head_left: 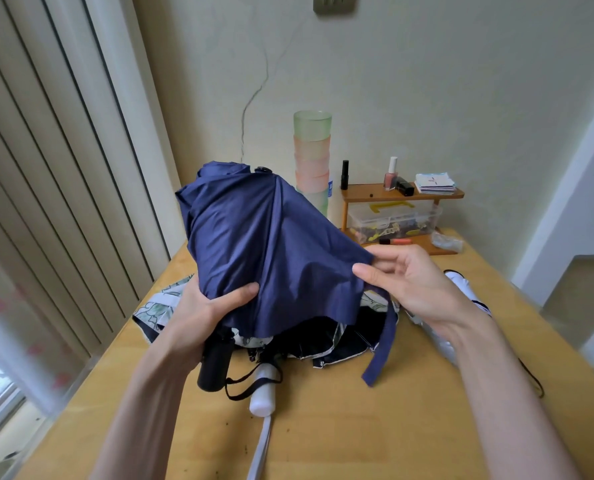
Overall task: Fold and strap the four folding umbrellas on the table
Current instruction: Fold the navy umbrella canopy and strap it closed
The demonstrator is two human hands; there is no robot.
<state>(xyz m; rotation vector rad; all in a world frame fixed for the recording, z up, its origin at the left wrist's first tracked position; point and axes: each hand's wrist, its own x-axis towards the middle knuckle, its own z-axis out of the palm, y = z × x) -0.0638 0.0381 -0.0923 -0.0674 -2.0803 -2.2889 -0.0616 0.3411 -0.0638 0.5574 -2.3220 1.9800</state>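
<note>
Left side: pale vertical window blinds [46, 168] stand close beside the left edge of the table, with only a narrow gap between them.
Table: the yellow wooden table [357, 427] has bare top in the near middle and near right; its right edge runs diagonally beside a white wall corner.
Left hand: the left hand [198, 317] grips the bunched lower cloth of the navy blue fabric folding umbrella [254, 237], thumb pressed across the fabric.
Handle: a black cylindrical plastic handle [214, 367] sticks out below that hand, raised off the tabletop.
Task umbrella: held above the table's middle, tip pointing away, canopy loose and unstrapped.
Underneath: a white floral-print folding umbrella [160, 303] lies on the table under it, cloth spread towards the left edge, its white tubular handle [262, 393] pointing to the near edge.
Strap: a navy cloth closing strap [380, 355] hangs free from the canopy's right hem, its end near the tabletop.
Right hand: the right hand [416, 285] pinches the canopy's right corner between thumb and fingertips.
Right side: a white and silver folded umbrella [461, 285] lies partly hidden under the right forearm, near the right edge.
Far edge: a stack of translucent green and pink plastic cups [312, 150] and a small brown wooden two-tier shelf [402, 195] stand against the wall.
</note>
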